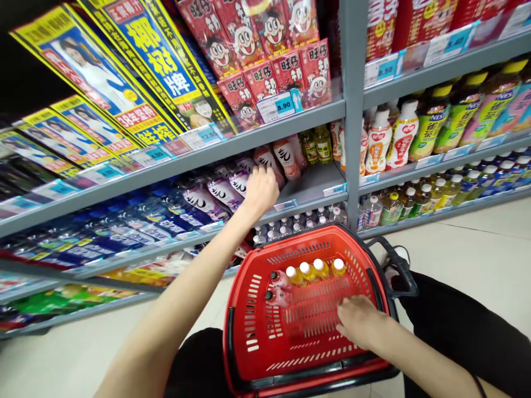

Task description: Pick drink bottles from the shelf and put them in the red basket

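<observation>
My left hand point(262, 190) reaches to the middle shelf, its fingers curled at a pink-labelled bottle point(267, 161); whether it grips the bottle is hidden. Beside that stands another pink bottle point(287, 159). Over the right part of a red basket point(298, 359) hangs my right hand point(360, 320), blurred, its fingers bent and no object visible in them. Inside the basket, several yellow bottles with white caps point(306, 272) line the far side, and two pink bottles with dark caps point(279, 297) lie at the left.
Purple-labelled bottles point(203, 200) and blue-labelled bottles point(124, 229) fill the shelf to the left. Red milk cartons point(265, 80) sit above. A grey upright post point(352, 110) divides the shelving. The basket's black handle point(404, 271) juts out at the right, near my leg point(456, 315).
</observation>
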The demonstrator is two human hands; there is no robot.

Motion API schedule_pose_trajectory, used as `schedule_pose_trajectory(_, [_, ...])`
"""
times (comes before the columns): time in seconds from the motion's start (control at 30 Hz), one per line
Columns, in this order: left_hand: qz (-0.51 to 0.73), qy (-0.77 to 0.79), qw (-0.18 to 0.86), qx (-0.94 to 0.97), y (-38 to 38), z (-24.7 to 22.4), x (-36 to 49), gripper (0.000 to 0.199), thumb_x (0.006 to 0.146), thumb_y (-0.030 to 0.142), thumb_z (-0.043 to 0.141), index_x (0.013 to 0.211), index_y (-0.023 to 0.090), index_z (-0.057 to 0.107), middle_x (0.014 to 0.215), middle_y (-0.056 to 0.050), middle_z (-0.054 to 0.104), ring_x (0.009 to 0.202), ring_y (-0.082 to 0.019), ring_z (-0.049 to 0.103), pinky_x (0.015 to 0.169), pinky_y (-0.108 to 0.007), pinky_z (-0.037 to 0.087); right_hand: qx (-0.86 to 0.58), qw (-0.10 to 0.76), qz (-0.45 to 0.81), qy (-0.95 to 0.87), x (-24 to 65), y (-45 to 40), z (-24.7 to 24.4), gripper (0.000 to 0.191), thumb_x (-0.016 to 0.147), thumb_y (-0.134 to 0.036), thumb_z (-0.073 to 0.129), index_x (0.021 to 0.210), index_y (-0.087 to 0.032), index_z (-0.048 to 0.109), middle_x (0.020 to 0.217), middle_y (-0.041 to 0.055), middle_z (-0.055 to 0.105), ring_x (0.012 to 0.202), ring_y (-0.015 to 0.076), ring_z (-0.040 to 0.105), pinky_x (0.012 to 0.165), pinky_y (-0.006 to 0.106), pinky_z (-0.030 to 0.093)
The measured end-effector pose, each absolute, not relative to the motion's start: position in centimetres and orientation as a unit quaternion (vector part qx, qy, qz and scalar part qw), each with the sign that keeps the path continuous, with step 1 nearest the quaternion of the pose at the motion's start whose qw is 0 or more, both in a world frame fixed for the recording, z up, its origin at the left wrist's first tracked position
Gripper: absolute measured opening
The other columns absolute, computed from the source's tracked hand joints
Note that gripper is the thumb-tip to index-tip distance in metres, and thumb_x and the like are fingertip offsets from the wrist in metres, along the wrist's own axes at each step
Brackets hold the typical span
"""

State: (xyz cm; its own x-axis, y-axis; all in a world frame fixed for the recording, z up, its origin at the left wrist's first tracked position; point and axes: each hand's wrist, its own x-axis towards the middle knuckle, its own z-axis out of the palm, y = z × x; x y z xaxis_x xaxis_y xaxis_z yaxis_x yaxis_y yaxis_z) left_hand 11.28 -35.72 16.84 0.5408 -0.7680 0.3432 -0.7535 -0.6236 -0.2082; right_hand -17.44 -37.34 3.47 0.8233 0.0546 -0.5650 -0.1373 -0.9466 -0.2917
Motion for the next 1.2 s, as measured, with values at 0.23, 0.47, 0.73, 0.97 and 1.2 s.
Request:
schedule_pose_trajectory(0.23, [-0.324,0.375,0.081,-0.865,-32.9,19.5,14.3,0.047,0.093,0.018,0.034,0.126,-0.002,0.060,0.116,-0.030,0.060,0.116,-0.045,0.055,0.100,-0.055,0.042,-0.945,0.166,0.280,0.012,-17.8,-37.7,2.5,0.021,0.097,-0.018,0.062,0.105,-0.007,0.078,0.116,0.0244,0.070,0.110,0.0379,0.070,0.091,0.047,0.058])
schedule_pose_trajectory(0.47, [-0.320,0.368,0.081,-0.869,-29.4,20.4,16.6,0.064,0.093,0.042,0.046,0.139,-0.003,0.052,0.123,-0.032,0.060,0.120,-0.049,0.055,0.106,-0.057,0.040,-0.941,0.174,0.289,0.008,-18.1,-37.9,3.3,0.027,0.101,-0.020,0.059,0.113,-0.004,0.077,0.118,0.0258,0.070,0.112,0.0376,0.069,0.098,0.048,0.055])
schedule_pose_trajectory(0.73, [-0.292,0.473,-0.076,-0.828,-27.7,18.7,17.8,0.082,0.081,0.044,0.070,0.146,0.002,0.043,0.140,-0.027,0.051,0.134,-0.042,0.047,0.116,-0.051,0.038,-0.933,0.170,0.315,0.025,-17.7,-37.6,4.1,0.034,0.104,-0.024,0.057,0.123,-0.001,0.072,0.123,0.0246,0.068,0.116,0.0374,0.067,0.102,0.046,0.053])
schedule_pose_trajectory(0.97, [-0.287,0.432,-0.240,-0.820,-27.1,17.1,17.9,0.079,0.073,0.040,0.081,0.139,0.012,0.047,0.143,-0.022,0.051,0.137,-0.036,0.048,0.117,-0.047,0.039,-0.936,0.163,0.312,0.027,-17.6,-37.2,3.7,0.033,0.103,-0.023,0.057,0.124,-0.003,0.073,0.123,0.0260,0.067,0.116,0.0374,0.067,0.097,0.046,0.055])
schedule_pose_trajectory(1.2, [-0.244,0.424,-0.256,-0.834,-27.6,15.0,15.7,0.042,0.083,0.045,0.073,0.105,0.016,0.052,0.098,-0.010,0.064,0.089,-0.027,0.063,0.085,-0.039,0.052,-0.935,0.168,0.311,0.026,-17.4,-37.2,4.1,0.034,0.103,-0.024,0.058,0.122,0.000,0.072,0.122,0.0258,0.068,0.115,0.0390,0.067,0.099,0.048,0.054])
